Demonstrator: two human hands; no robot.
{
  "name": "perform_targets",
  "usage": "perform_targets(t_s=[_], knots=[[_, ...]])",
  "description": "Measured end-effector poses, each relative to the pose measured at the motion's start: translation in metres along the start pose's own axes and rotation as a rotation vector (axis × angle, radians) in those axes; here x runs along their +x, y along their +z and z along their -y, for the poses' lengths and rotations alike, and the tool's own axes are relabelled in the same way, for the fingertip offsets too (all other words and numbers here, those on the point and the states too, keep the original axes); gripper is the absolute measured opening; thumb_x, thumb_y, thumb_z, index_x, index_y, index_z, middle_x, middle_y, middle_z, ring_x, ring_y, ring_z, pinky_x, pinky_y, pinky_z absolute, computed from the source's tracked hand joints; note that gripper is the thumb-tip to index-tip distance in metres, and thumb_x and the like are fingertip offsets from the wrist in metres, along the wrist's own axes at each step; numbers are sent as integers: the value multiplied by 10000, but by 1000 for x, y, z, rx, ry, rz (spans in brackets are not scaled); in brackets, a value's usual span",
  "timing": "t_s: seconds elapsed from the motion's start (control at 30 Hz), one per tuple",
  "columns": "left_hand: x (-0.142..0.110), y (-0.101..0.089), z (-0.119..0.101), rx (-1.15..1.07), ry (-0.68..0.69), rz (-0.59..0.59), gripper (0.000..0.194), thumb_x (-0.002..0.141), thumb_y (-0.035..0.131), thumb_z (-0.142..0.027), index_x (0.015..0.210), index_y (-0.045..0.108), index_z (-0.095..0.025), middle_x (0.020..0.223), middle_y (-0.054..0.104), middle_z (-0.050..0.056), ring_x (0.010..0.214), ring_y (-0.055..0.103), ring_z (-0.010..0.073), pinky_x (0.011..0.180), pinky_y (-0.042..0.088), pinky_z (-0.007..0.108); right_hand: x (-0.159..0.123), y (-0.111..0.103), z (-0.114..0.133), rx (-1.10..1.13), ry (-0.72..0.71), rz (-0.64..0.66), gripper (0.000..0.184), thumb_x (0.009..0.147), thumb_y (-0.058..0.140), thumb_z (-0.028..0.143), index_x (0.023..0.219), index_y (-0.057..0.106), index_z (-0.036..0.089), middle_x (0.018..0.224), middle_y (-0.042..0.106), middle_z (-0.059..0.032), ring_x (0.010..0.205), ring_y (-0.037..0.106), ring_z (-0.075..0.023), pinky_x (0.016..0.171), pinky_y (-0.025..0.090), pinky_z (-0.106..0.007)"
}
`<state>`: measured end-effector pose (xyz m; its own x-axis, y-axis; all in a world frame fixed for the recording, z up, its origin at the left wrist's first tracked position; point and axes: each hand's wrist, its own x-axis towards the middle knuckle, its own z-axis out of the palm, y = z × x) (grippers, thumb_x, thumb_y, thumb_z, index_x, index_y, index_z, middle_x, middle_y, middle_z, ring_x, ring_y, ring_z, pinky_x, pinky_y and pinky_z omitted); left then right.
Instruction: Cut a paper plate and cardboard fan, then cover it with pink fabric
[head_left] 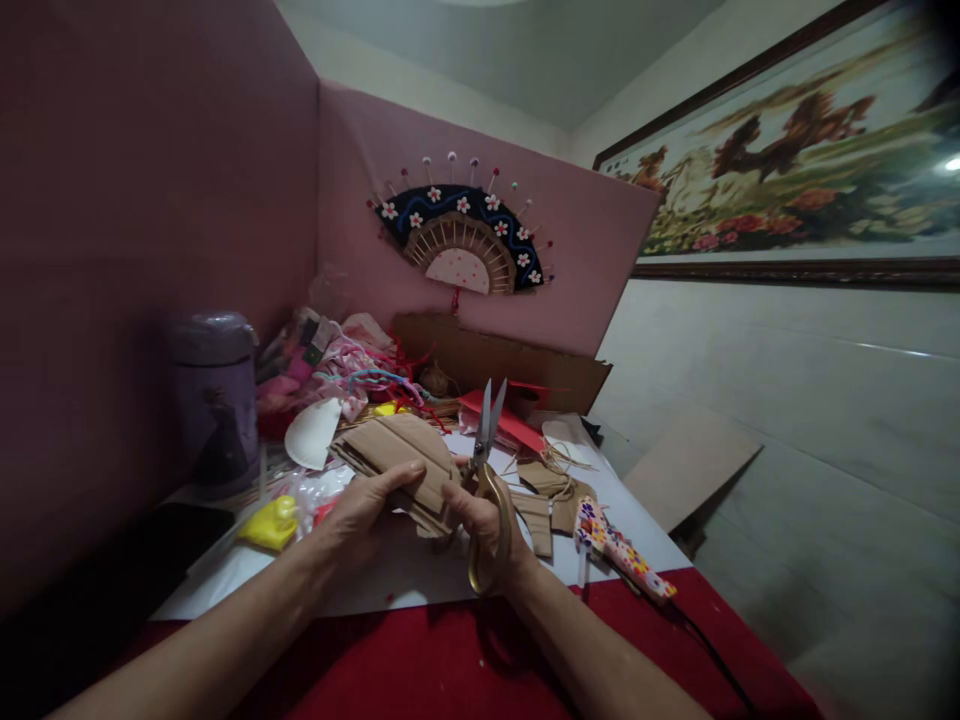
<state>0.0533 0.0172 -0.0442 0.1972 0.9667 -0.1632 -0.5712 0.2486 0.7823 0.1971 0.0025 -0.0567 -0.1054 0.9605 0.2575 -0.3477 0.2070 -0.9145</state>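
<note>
My left hand (361,513) grips a stack of curved brown cardboard pieces (397,452) from below, thumb on top. My right hand (480,520) is closed through the gold handles of a pair of scissors (486,470). The scissor blades point upward and stand slightly apart, just right of the cardboard stack. Both hands meet over a white sheet (405,575) on the table.
Cut cardboard scraps (547,495) and a flower-patterned glue gun (619,548) with a black cord lie to the right. A purple jar (214,395), white cup shape (311,432), yellow lump (271,522) and a heap of craft bits sit left. A decorated fan (461,240) hangs on the pink board.
</note>
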Motion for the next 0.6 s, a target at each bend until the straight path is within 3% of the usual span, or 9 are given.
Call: perform_targets(t_s=[0.1,0.23,0.43,0.6], knots=[[0,0,0,31,-10,-25,184,666,721,-161,836,701,-94,659,734,61,534,651,177,516,534,271,0,2,3,25,34,6,481,595,777,314,998,545,192,828,667,-17,723,638,-200,643,511,-313],[2,-6,0,145,9,-33,250,642,754,-234,844,705,-95,698,742,83,567,664,196,515,527,278,-1,1,6,-34,-7,10,479,601,770,313,1010,551,195,863,681,-24,781,643,-224,696,507,-334],[-2,-8,-5,192,39,129,331,670,736,-297,945,693,-117,796,750,103,696,690,251,641,553,369,-3,-1,6,-88,-78,44,384,693,706,358,1023,573,215,949,682,-38,882,638,-247,815,489,-389],[1,-10,-3,222,31,87,284,663,740,-310,871,705,-119,742,750,91,629,684,235,570,540,318,-5,3,7,-146,-112,-26,394,627,740,312,971,567,227,869,679,-13,807,633,-233,729,494,-351]])
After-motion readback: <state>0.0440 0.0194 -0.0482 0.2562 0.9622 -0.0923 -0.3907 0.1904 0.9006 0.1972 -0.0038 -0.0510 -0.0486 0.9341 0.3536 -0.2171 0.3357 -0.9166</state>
